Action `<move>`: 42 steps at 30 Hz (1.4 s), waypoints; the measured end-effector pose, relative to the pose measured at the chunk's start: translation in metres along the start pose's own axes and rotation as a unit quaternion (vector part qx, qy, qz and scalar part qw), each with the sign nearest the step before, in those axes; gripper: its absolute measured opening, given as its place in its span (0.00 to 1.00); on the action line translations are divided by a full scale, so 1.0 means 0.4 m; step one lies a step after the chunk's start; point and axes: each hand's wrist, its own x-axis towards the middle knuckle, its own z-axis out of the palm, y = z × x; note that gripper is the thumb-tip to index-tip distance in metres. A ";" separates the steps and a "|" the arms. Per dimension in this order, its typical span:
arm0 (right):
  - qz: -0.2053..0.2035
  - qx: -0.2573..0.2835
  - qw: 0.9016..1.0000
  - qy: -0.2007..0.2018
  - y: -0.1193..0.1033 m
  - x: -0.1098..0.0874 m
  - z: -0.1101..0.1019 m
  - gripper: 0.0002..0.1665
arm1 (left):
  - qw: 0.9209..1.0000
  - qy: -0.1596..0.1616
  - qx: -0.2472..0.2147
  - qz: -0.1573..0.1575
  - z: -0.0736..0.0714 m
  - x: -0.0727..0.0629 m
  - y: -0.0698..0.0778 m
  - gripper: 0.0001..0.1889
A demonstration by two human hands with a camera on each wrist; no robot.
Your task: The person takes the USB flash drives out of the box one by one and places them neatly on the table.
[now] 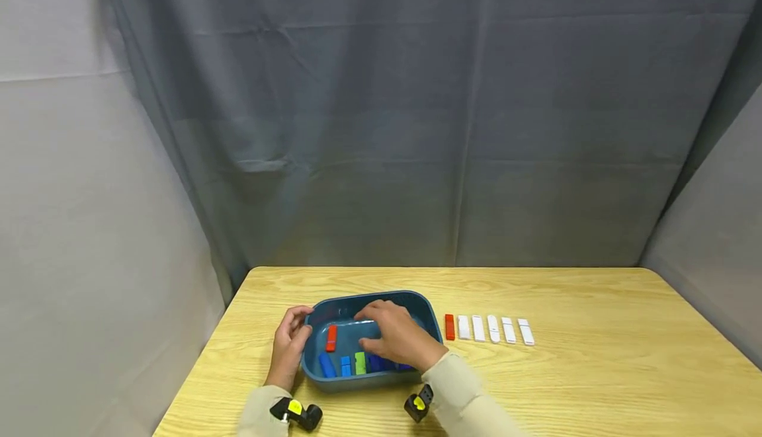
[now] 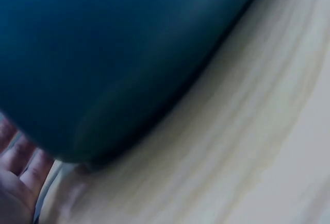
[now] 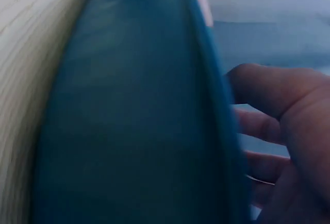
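A dark teal plastic basin stands on the table, tilted slightly in its placing. Inside it lie small flat pieces that look like USB sticks: a red one, a blue one, a lighter blue one, a green one and dark blue ones. At the basin's left end, my left hand touches the rim with fingertips and thumb. My right hand hovers over the basin, thumb and forefinger apart with nothing visible between them. Its wrist covers part of the right end.
Right of the basin, a row of similar sticks lies on the wooden table: a red one at the left, then several white ones. Grey curtains hang behind and at both sides.
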 end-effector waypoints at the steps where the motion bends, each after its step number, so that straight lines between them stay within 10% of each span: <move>1: 0.005 -0.002 1.000 -0.009 -0.003 0.009 0.008 0.22 | 1.000 -0.002 0.000 0.003 0.006 -0.004 0.009 0.18; 11: 0.016 -0.011 0.998 -0.054 -0.024 0.073 0.063 0.24 | 0.999 -0.003 0.013 0.051 0.050 -0.033 0.077 0.14; 25: 0.008 -0.049 0.994 -0.095 -0.041 0.110 0.098 0.24 | 1.000 0.008 0.013 0.026 0.041 -0.002 -0.014 0.14; 42: 0.002 -0.120 0.983 -0.137 -0.045 0.118 0.128 0.17 | 1.000 0.010 0.021 0.020 0.025 -0.004 -0.017 0.14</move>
